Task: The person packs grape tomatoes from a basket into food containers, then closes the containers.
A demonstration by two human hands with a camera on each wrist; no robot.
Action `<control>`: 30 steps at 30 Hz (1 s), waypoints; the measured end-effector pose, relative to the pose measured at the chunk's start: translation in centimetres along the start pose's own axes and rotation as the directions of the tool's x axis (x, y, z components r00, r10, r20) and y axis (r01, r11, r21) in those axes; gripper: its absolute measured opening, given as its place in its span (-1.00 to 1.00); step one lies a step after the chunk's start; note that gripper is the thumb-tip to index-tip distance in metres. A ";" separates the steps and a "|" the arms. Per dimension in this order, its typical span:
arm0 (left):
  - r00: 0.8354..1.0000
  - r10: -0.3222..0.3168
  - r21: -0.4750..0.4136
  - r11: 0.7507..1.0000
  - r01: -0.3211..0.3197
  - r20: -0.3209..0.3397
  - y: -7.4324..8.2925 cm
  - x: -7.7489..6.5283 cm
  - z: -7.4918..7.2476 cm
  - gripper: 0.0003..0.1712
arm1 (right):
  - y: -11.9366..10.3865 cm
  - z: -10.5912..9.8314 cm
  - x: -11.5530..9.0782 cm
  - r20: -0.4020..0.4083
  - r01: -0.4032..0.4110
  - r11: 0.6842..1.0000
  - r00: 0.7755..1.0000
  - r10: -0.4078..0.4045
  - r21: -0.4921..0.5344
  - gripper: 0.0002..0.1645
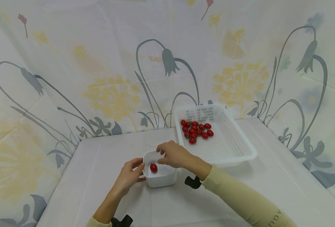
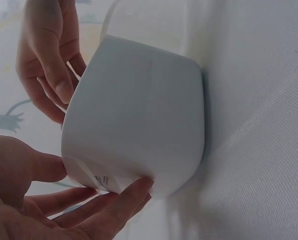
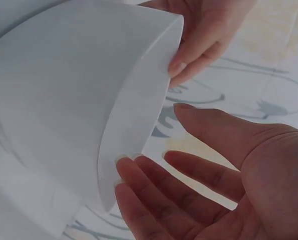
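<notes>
A square white plastic container [image 1: 161, 181] stands on the table, with one red cherry tomato [image 1: 153, 167] lying in it. My left hand [image 1: 129, 175] grips the container's left side, thumb at the rim and fingers spread along the outer wall, as the left wrist view [image 2: 88, 205] also shows. Over the container's far right edge hovers my right hand [image 1: 174, 154]. Its fingers are loosely bent and part from the thumb, with nothing between them in the right wrist view [image 3: 209, 185]. The container's inside is hidden from both wrist cameras.
Behind and to the right stands a white slotted plastic basket [image 1: 242, 143]. Several cherry tomatoes [image 1: 193, 131] are gathered at its left side. A white cloth covers the table [image 1: 104, 157], and a flower-printed curtain [image 1: 113, 56] hangs at the back and sides.
</notes>
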State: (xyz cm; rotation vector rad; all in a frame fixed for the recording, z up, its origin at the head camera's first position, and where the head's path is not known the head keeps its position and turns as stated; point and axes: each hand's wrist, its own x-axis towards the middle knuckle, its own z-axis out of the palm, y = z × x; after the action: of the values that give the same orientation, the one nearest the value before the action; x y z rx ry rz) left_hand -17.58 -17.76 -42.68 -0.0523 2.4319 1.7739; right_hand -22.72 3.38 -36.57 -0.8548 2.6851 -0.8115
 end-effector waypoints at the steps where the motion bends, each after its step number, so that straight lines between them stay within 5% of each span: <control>1: 1.000 0.000 0.003 1.000 0.000 -0.001 0.0 0.0 0.0 -0.55 | 0.1 -0.2 -0.1 -0.003 0.000 1.000 1.000 0.000 0.005 -0.56; 15: 1.000 0.009 0.004 1.000 -0.009 -0.008 -0.2 0.0 0.1 -0.55 | 2.7 -3.1 -2.5 -0.049 0.080 0.995 0.996 -0.077 0.052 -0.61; 30: 1.000 0.011 0.018 1.000 -0.010 -0.014 -0.1 -0.1 0.2 -0.55 | 6.5 -6.3 -4.2 -0.104 0.063 0.993 0.993 -0.053 0.097 -0.61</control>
State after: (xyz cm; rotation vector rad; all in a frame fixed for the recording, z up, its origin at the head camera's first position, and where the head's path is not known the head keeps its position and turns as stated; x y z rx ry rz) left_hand -17.46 -17.61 -42.79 -0.0508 2.4624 1.7614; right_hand -24.62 13.01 -34.84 -0.8953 2.6901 -1.0193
